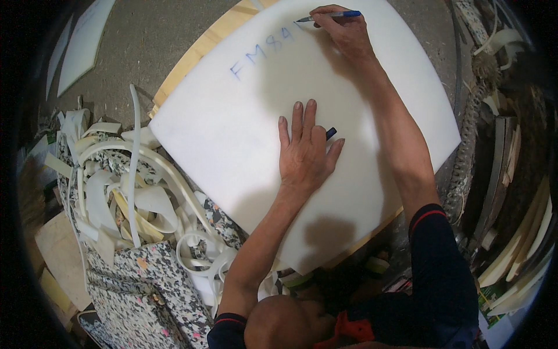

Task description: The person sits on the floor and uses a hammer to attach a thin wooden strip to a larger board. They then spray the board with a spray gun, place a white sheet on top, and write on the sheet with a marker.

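A large white foam-like sheet (221, 139) with curved edges lies before me. Blue handwritten marks (264, 53) run along its far part. Up there my right hand (349, 36) is closed around a marker pen (331, 16) with a blue end, its tip at the last mark on the sheet. My left hand (303, 152) rests on the middle of the sheet, several fingers stretched out. A dark blue pen cap (331, 133) pokes out between its bent index finger and thumb. Shadows of my arms fall over the sheet.
Beneath the sheet, a yellowish board (195, 53) shows at its edges. White and cream offcut strips (154, 203) heap over speckled foam blocks (148, 273) at left. Pale sheets (87, 43) lie far left; a coiled hose (463, 154) and more strips (520, 244) are at right.
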A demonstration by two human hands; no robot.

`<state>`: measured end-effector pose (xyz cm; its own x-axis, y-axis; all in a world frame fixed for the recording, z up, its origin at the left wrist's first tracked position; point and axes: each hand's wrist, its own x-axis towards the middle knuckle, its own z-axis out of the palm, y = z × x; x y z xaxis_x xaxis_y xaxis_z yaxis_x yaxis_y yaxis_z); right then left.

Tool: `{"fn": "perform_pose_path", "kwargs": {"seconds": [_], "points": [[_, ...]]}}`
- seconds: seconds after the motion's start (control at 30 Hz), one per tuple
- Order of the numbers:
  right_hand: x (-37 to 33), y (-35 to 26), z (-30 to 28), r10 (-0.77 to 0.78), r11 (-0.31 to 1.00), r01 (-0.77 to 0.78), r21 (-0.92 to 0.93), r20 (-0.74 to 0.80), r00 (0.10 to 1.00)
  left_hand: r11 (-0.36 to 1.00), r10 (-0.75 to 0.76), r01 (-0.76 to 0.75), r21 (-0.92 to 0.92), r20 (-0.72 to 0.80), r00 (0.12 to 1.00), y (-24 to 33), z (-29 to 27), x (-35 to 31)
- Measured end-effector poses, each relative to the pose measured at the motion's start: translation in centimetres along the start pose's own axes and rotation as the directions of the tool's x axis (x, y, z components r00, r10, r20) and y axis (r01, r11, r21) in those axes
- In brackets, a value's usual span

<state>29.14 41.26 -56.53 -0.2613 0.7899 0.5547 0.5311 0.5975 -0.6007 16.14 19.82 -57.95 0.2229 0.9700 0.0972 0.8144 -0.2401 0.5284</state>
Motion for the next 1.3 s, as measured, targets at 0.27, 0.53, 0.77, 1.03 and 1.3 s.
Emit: {"fn": "perform_pose_path", "kwargs": {"seconds": [0.27, 0.53, 0.77, 1.03, 1.3], "points": [[0.3, -0.7, 0.0, 0.249, 0.966, -0.241, -0.091, 0.101, 0.963, 1.0, 0.009, -0.008, 0.017, -0.023, 1.0, 0.0, 0.3, 0.0], [0.5, -0.5, 0.6, -0.25, 0.946, 0.232, -0.226, -0.054, 0.967, 1.0, 0.003, -0.003, -0.005, -0.013, 1.0, -0.2, 0.3, 0.0], [0.8, -1.6, 0.9, 0.49, 0.841, -0.478, 0.253, 0.02, 0.871, 1.0, -0.001, 0.001, 0.031, 0.003, 1.0, -0.1, 0.2, 0.0], [-0.1, -0.4, -0.2, 0.646, 0.641, -0.508, 0.576, -0.046, 0.762, 1.0, -0.017, 0.017, 0.008, -0.006, 1.0, -0.1, 0.2, -0.1], [-0.1, -0.4, 0.4, 0.57, 0.782, -0.509, 0.359, -0.084, 0.817, 1.0, -0.008, 0.008, -0.006, -0.019, 1.0, -0.2, 0.4, -0.1]]}}
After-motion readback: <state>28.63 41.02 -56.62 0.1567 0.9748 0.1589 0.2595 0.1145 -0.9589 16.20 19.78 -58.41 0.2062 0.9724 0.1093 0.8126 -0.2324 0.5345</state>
